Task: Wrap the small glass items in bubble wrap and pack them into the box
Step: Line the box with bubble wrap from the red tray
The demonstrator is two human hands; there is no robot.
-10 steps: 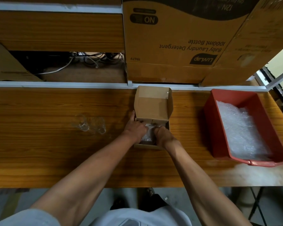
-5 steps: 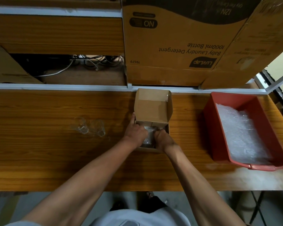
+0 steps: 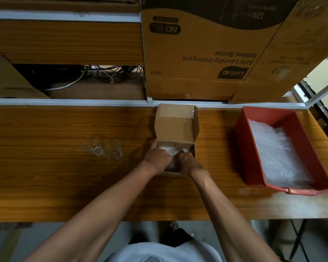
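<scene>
A small brown cardboard box (image 3: 176, 129) stands on the wooden table with its lid flipped up toward the back. Inside it lies a bubble-wrapped bundle (image 3: 172, 152). My left hand (image 3: 156, 157) and my right hand (image 3: 187, 163) both reach into the box and grip the bundle from either side, fingers curled over it. Two small clear glasses (image 3: 95, 148) (image 3: 115, 151) lie bare on the table left of the box. Much of the bundle is hidden by my hands.
A red plastic tray (image 3: 254, 148) with sheets of bubble wrap (image 3: 276, 154) sits at the right. A large detergent carton (image 3: 206, 53) stands on the shelf behind the box. Cables lie in the shelf gap at the back left.
Both hands have stayed on the bundle, pushing it slightly deeper into the box. The box and the glasses have not moved.
</scene>
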